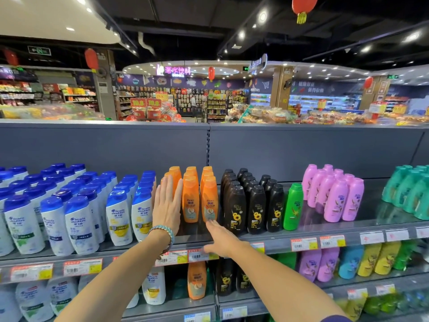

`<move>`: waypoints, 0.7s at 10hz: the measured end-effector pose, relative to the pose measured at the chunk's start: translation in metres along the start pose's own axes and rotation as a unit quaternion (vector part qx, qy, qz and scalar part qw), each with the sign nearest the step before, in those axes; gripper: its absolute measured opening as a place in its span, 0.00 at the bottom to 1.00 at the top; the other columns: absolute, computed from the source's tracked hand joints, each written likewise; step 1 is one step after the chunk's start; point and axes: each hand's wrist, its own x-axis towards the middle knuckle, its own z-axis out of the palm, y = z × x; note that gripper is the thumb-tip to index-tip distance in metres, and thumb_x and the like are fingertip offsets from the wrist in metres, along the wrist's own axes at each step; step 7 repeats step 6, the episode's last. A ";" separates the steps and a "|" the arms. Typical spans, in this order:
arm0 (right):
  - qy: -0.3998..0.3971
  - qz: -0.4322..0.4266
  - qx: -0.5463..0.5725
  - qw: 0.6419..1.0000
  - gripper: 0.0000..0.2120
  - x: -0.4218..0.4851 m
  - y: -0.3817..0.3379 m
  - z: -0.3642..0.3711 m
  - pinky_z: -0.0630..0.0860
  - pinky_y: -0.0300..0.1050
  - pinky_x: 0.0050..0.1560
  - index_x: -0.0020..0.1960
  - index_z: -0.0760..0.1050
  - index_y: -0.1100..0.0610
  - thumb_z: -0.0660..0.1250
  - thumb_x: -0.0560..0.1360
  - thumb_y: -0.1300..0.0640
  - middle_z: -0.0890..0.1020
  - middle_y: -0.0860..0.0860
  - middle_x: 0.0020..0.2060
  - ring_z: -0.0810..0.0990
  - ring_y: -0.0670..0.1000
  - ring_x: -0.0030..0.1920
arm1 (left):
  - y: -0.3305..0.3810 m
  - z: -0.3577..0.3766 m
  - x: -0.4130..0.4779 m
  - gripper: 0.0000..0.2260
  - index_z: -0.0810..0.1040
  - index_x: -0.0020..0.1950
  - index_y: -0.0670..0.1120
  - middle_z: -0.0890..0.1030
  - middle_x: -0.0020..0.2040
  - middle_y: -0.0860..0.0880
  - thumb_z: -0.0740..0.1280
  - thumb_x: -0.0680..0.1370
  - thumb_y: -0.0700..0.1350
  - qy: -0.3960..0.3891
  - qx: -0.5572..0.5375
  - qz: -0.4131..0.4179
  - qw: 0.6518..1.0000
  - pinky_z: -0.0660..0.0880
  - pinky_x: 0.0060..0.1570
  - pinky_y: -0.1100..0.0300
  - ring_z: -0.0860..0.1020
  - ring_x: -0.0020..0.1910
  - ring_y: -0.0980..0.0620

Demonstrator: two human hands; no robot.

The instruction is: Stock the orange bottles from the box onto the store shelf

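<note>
Several orange bottles [190,201] stand in rows on the top shelf [274,238], between white-and-blue bottles and black ones. My left hand [167,205] is flat and open, its palm against the left row of orange bottles and covering the front one. My right hand [222,238] reaches in low over the shelf edge, fingers apart, its fingertips touching the base of the front right orange bottle [209,201]. Neither hand holds anything. One more orange bottle [196,281] stands on the shelf below. The box is not in view.
White bottles with blue caps [76,219] fill the shelf to the left. Black bottles [253,205], one green bottle [293,208], pink bottles [334,196] and teal bottles [413,191] stand to the right. Price tags [183,256] line the shelf edge. Behind the shelving is the store floor.
</note>
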 end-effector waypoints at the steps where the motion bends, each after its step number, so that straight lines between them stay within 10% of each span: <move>1: -0.012 -0.003 -0.036 0.999 0.41 -0.001 0.000 0.005 0.54 0.52 0.76 0.79 0.45 0.58 0.67 0.77 0.54 0.49 0.53 0.79 0.49 0.52 0.78 | 0.001 -0.004 0.002 0.45 0.51 0.77 0.47 0.52 0.77 0.39 0.75 0.68 0.37 -0.006 0.019 0.002 1.000 0.49 0.73 0.44 0.49 0.76 0.39; 7: 0.019 -0.019 0.016 1.000 0.38 -0.009 -0.009 0.016 0.52 0.49 0.76 0.79 0.46 0.55 0.66 0.78 0.56 0.50 0.51 0.79 0.49 0.49 0.78 | -0.004 -0.023 0.001 0.46 0.38 0.77 0.49 0.44 0.78 0.38 0.70 0.73 0.44 -0.055 0.114 0.018 0.992 0.40 0.74 0.40 0.40 0.76 0.36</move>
